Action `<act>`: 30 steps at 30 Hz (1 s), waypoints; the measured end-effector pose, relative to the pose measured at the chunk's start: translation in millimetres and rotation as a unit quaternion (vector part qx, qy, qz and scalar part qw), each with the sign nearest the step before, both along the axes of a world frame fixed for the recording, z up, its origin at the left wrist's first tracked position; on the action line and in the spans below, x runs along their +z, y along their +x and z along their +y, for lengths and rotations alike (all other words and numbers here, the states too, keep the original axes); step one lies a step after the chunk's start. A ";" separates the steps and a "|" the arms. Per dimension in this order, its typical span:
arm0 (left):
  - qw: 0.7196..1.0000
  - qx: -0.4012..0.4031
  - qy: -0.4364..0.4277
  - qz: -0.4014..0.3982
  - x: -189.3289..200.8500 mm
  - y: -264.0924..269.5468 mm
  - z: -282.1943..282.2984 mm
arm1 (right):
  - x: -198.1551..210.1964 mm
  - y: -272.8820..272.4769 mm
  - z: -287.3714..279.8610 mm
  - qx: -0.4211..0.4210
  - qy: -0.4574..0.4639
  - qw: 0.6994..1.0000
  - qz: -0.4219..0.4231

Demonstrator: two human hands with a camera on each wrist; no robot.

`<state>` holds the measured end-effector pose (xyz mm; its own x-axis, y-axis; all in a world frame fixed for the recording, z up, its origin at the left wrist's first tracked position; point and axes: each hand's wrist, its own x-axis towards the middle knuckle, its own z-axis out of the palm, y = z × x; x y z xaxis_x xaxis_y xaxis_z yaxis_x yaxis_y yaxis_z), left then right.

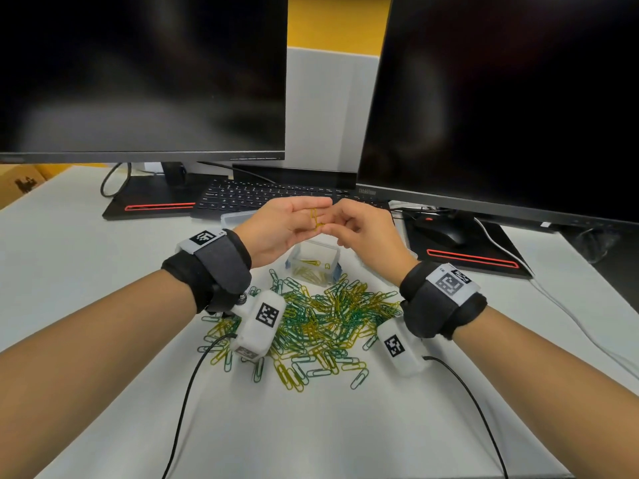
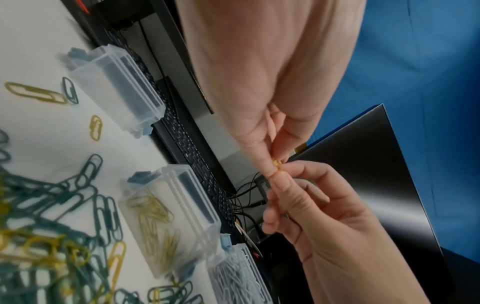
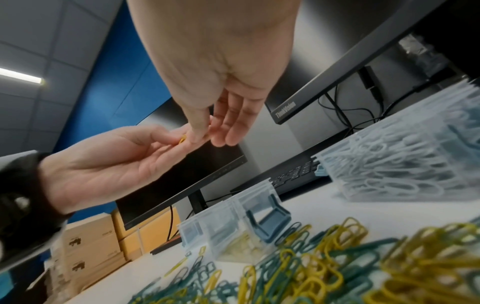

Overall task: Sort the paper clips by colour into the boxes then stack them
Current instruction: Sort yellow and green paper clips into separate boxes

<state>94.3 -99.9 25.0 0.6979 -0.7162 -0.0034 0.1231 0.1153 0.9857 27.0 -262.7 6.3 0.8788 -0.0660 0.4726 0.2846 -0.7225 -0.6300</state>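
Observation:
Both hands are raised above the desk and meet at yellow paper clips [image 1: 316, 219]. My left hand [image 1: 301, 219] pinches them between thumb and fingers, and my right hand [image 1: 340, 224] pinches them from the other side. In the left wrist view the yellow clip [image 2: 277, 163] shows only as a small loop between the fingertips. Below the hands stands an open clear box with yellow clips [image 1: 313, 261]. A mixed pile of yellow and green clips [image 1: 311, 323] lies nearer to me. An empty clear box [image 2: 116, 88] and a box of pale clips [image 2: 239, 273] flank the yellow one.
A black keyboard [image 1: 262, 195] lies just behind the boxes, under two dark monitors [image 1: 138, 74]. A mouse [image 1: 439, 233] sits on a pad at the right. Black cables [image 1: 186, 402] from the wrist cameras trail over the white desk toward me.

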 end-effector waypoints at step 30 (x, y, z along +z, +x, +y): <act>0.976 0.133 0.135 -0.104 0.0 4.1 0.6 | 5.6 -1.5 10.7 -0.031 0.001 0.999 -0.029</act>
<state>98.3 -99.2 24.9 0.8652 -0.5014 -0.0053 -0.0818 -0.1516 0.9850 25.4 -252.0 11.9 0.8440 -0.1208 0.5225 0.2753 -0.7385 -0.6155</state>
